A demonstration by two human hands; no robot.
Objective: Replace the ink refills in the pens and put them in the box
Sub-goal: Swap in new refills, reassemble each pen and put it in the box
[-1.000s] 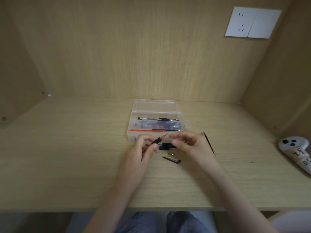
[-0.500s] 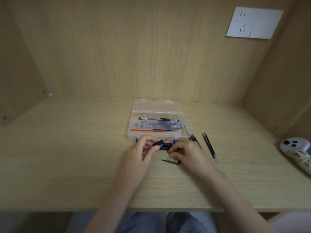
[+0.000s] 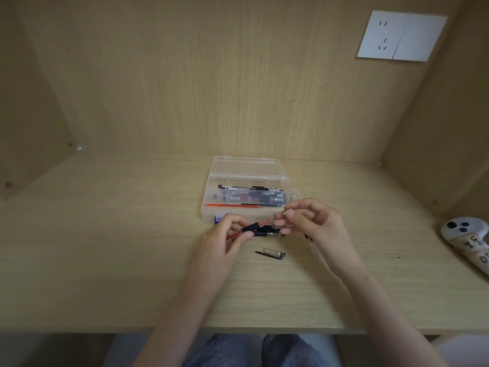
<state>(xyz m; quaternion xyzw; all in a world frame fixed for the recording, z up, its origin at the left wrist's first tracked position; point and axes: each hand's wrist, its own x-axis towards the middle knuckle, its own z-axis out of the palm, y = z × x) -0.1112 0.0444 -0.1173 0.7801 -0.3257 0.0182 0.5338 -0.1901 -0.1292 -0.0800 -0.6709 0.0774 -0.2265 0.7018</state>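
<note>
Clear box (image 3: 208,215) holds pens (image 3: 251,187), red refill (image 3: 225,205).

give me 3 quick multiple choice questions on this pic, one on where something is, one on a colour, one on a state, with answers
1. Where does the loose pen cap lie?
A) inside the box
B) on the desk, nearer the person than the left hand
C) on top of the white controller

2. What colour is the refill that the left hand holds?
A) red
B) blue
C) green

3. How is the box lid?
A) shut
B) taken off and lying on the floor
C) open, tipped back

Answers:
1 B, the cap lies on bare wood below the hand.
2 A, red shows on both sides of its black sleeve.
3 C, the lid sits behind the box, leaving it uncovered.
</note>
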